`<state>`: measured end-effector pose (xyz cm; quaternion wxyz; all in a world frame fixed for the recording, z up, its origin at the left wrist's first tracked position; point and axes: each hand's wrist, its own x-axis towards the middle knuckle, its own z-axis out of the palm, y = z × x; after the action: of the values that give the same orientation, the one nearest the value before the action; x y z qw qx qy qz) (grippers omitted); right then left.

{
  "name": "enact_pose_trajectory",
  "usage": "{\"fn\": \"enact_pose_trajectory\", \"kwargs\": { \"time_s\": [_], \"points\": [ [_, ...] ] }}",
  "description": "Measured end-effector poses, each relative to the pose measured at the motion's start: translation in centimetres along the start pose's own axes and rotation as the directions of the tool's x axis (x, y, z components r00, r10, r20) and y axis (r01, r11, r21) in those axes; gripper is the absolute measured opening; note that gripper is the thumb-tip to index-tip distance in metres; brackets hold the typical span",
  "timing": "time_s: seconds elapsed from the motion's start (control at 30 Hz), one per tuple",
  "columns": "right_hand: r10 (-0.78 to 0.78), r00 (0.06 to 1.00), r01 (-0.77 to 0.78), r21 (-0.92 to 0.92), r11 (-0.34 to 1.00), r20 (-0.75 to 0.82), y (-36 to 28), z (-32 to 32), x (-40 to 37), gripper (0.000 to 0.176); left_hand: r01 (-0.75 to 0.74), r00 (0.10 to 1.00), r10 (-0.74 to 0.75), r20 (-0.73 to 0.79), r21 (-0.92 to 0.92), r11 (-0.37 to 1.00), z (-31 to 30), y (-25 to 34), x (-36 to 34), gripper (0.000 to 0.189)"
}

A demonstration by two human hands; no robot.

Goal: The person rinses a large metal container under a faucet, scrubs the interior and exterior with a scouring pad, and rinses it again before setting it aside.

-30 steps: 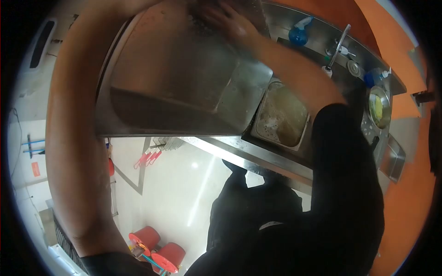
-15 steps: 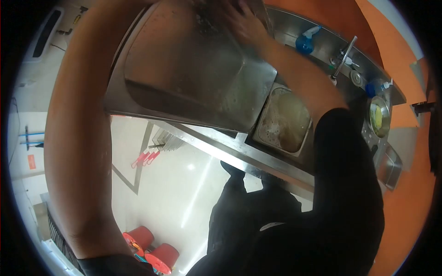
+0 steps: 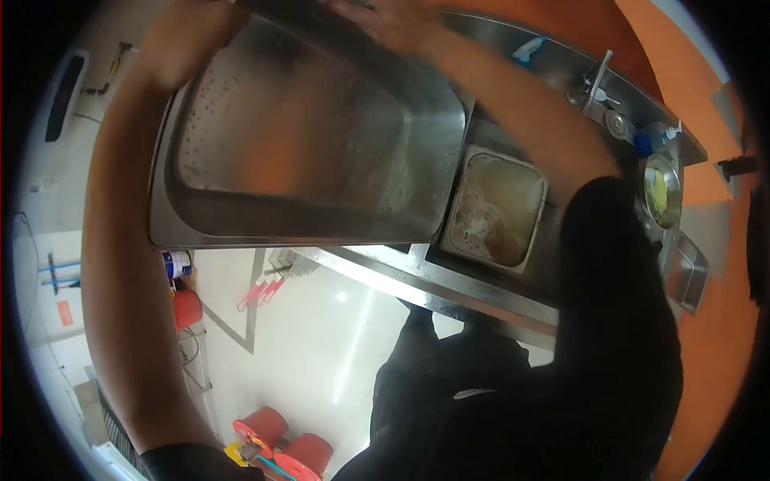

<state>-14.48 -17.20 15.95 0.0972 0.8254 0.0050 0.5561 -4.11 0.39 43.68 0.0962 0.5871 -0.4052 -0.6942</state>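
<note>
A large, deep steel pan point(image 3: 305, 216) is tilted over the sink counter, its inside wet and shiny. My left hand point(image 3: 196, 40) is at the pan's upper left corner, closed at the rim, its fingertips mostly hidden. At the far rim, near the top of the view, my right hand point(image 3: 393, 24) has its fingers bent round the edge. Right of the large pan sits a smaller rectangular steel pan point(image 3: 520, 258) holding cloudy, foamy liquid.
Along the back of the counter are a spray bottle point(image 3: 528, 52), a faucet point(image 3: 597, 80) and a round bowl point(image 3: 674, 188) with something yellow-green. A steel tray point(image 3: 687, 272) lies at the right. Red buckets point(image 3: 305, 457) stand on the floor below.
The large pan has shifted left and turned, showing more of its near rim. My right hand moved up and left from inside it to the far rim. My left hand has come into view.
</note>
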Motion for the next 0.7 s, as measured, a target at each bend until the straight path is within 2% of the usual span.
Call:
{"fn": "enact_pose_trajectory", "kwargs": {
  "time_s": [0.03, 0.07, 0.1, 0.13, 0.17, 0.2, 0.23, 0.3, 0.37, 0.43, 0.53, 0.6, 0.63, 0.67, 0.7],
  "points": [
    [0.220, 0.974, -0.212, 0.126, 0.969, -0.057, -0.7, -0.2, -0.8, 0.044, 0.125, 0.847, 0.173, -0.503, 0.503, 0.855, 0.1, -2.6, 1.7, 0.053],
    [0.427, 0.900, -0.392, 0.265, 0.881, -0.091, -2.2, 0.2, -2.4, 0.042, 0.471, 0.467, 0.547, -0.695, 0.719, 0.511, 0.0, -4.5, 2.9, 0.061],
    [0.612, 0.770, -0.546, 0.308, 0.779, -0.181, -3.4, 1.6, -5.2, 0.030, 0.477, 0.458, 0.560, -0.690, 0.723, 0.500, -0.4, -5.1, 3.1, 0.061],
    [0.765, 0.592, -0.670, 0.372, 0.642, -0.255, -4.5, 3.2, -8.7, 0.022, 0.374, 0.463, 0.565, -0.683, 0.728, 0.574, -1.0, -5.6, 3.0, 0.064],
    [0.856, 0.496, -0.800, 0.305, 0.517, -0.147, -5.2, 3.9, -12.1, 0.022, 0.265, 0.471, 0.569, -0.674, 0.723, 0.638, -1.5, -6.0, 3.0, 0.066],
    [0.926, 0.374, -0.900, 0.220, 0.376, -0.051, -5.4, 4.1, -13.9, 0.029, 0.273, 0.469, 0.580, -0.667, 0.733, 0.623, -1.6, -6.6, 3.0, 0.066],
    [0.926, 0.369, -0.898, 0.230, 0.376, -0.075, -5.6, 3.5, -12.4, 0.029, 0.236, 0.440, 0.577, -0.688, 0.708, 0.665, -1.5, -7.1, 2.9, 0.066],
    [0.929, 0.360, -0.916, 0.221, 0.334, 0.089, -5.2, 2.8, -8.3, 0.042, 0.198, 0.399, 0.588, -0.704, 0.692, 0.694, -1.6, -7.3, 2.7, 0.065],
    [0.898, 0.435, -0.868, 0.297, 0.398, 0.070, -4.3, 2.9, 0.5, 0.046, 0.184, 0.400, 0.538, -0.742, 0.640, 0.746, -1.2, -7.0, 3.1, 0.068],
    [0.883, 0.450, -0.880, 0.233, 0.414, 0.132, -3.7, 0.9, 8.9, 0.047, 0.154, 0.391, 0.559, -0.731, 0.651, 0.744, -0.2, -6.8, 3.2, 0.067],
    [0.910, 0.409, -0.870, 0.328, 0.368, 0.065, -3.7, -0.3, 12.7, 0.044, 0.088, 0.359, 0.584, -0.728, 0.650, 0.755, 0.2, -6.7, 3.4, 0.068],
    [0.823, 0.560, -0.797, 0.207, 0.567, -0.098, -3.5, 2.4, 6.5, 0.039, 0.161, 0.370, 0.604, -0.706, 0.689, 0.707, 1.0, -6.7, 3.1, 0.068],
    [0.871, 0.487, -0.845, 0.215, 0.490, -0.068, -5.1, 1.8, 2.3, 0.030, 0.158, 0.373, 0.607, -0.702, 0.693, 0.704, 0.9, -6.8, 3.1, 0.068],
    [0.881, 0.472, -0.866, 0.165, 0.471, -0.040, -5.7, 3.4, -4.1, 0.032, 0.142, 0.378, 0.599, -0.706, 0.684, 0.716, 0.6, -7.1, 2.9, 0.067],
    [0.890, 0.455, -0.890, 0.039, 0.453, 0.032, -6.3, 4.0, -10.6, 0.033, 0.129, 0.382, 0.588, -0.713, 0.671, 0.730, 0.4, -7.6, 2.7, 0.067]
  ]
}}
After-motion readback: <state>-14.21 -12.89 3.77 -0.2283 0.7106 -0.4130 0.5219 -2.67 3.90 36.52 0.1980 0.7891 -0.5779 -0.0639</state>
